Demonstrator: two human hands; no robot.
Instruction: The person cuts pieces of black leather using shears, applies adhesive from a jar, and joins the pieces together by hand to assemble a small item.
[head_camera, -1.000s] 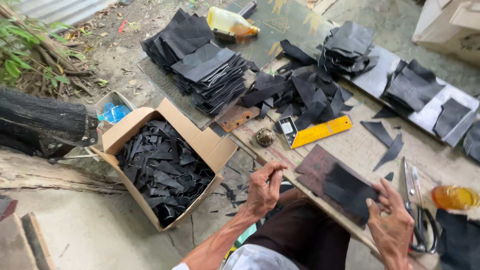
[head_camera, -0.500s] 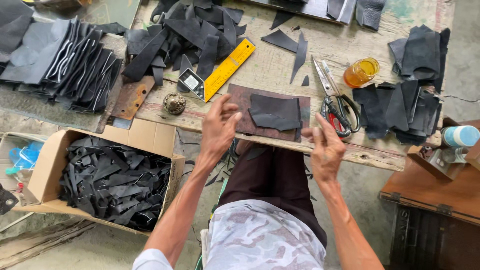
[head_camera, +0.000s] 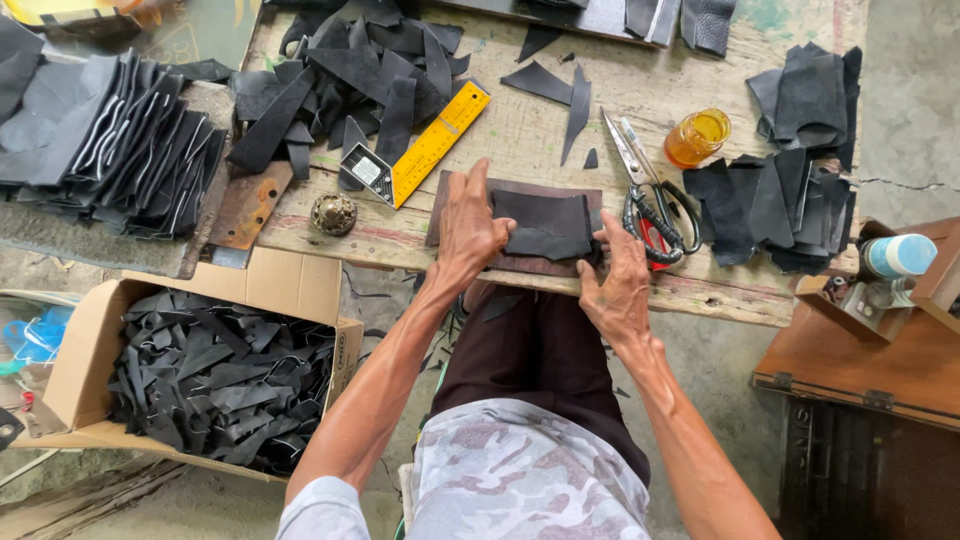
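Note:
A black leather piece (head_camera: 545, 224) lies on a dark brown board (head_camera: 520, 266) at the front edge of the wooden workbench (head_camera: 500, 130). My left hand (head_camera: 468, 228) rests flat on the board's left side, fingers touching the leather's left edge. My right hand (head_camera: 618, 280) presses on the board's right end, fingertips at the leather's right edge. Neither hand grips anything. Large scissors (head_camera: 650, 195) lie just right of the board.
A yellow square ruler (head_camera: 425, 150), a brass weight (head_camera: 333, 213), a rusty plate (head_camera: 250, 205), an amber jar (head_camera: 698, 137) and heaps of black leather scraps (head_camera: 780, 190) cover the bench. A cardboard box (head_camera: 90, 340) of offcuts stands left of my legs; a wooden stand (head_camera: 880, 350) is right.
The view swung round and centred on the bench. Both hands moved up from the bench edge onto the board, closing in on the leather piece from either side.

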